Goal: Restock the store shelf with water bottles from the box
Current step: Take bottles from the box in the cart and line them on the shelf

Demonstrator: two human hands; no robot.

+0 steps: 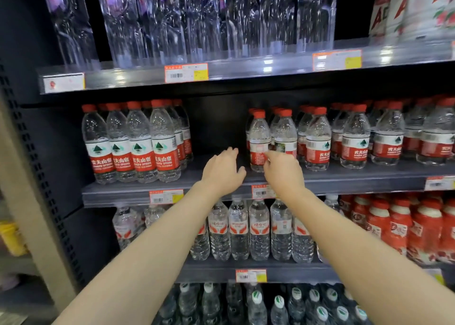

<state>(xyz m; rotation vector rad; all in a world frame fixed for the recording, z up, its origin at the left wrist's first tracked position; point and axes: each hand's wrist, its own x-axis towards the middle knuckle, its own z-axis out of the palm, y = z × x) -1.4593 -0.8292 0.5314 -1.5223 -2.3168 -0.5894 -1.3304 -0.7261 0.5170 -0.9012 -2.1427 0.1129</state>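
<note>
The right hand [283,173] is pinching the front bottle [259,137] low on its label; the bottle is standing on the shelf [118,192] beside a gap. The left hand [222,169] is hovering open, holding nothing. The bottle is probably feeling heavy, slick and squashy, so a mid-body grip looks safest.

A shop: price tags [186,72] front shelves [344,177] of bottled drinks.

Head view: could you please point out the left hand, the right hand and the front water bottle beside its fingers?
left hand [222,172], head view, back of the hand.
right hand [283,174], head view, back of the hand.
front water bottle [259,130], head view, clear body above label.
</note>
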